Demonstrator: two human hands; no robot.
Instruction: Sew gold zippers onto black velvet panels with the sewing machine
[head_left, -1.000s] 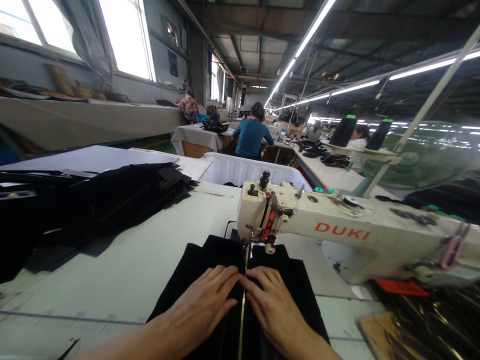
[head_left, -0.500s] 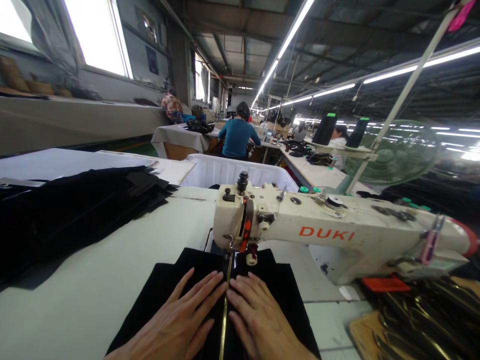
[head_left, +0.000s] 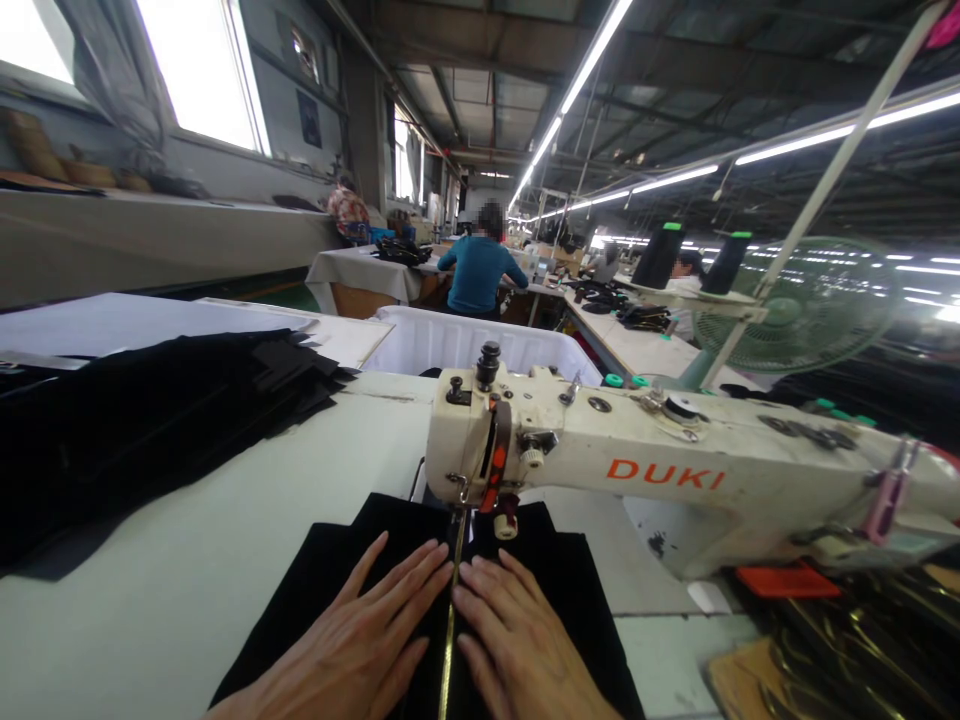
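A black fabric panel (head_left: 300,600) lies flat under the head of a white sewing machine (head_left: 570,440) marked DUKI. Down the panel's middle runs a zipper (head_left: 448,650) with gold teeth, its far end passing beneath the presser foot. My left hand (head_left: 360,625) rests flat on the fabric left of the zipper, fingers stretched out toward the needle area. To the zipper's right, my right hand (head_left: 517,630) also lies flat, fingertips beside the teeth. The needle itself is too small to make out.
Stacked black fabric pieces (head_left: 150,430) lie on the left of the table. Behind the machine stands a white plastic bin (head_left: 480,343). Gold-toothed zipper pieces (head_left: 862,640) pile up at the right, near a red tray (head_left: 787,580). A person in blue (head_left: 480,275) sits ahead.
The view has shifted slightly, so the machine's right end appears farther right. Both hands keep nearly the same place on the fabric, and the panel shows hardly any movement.
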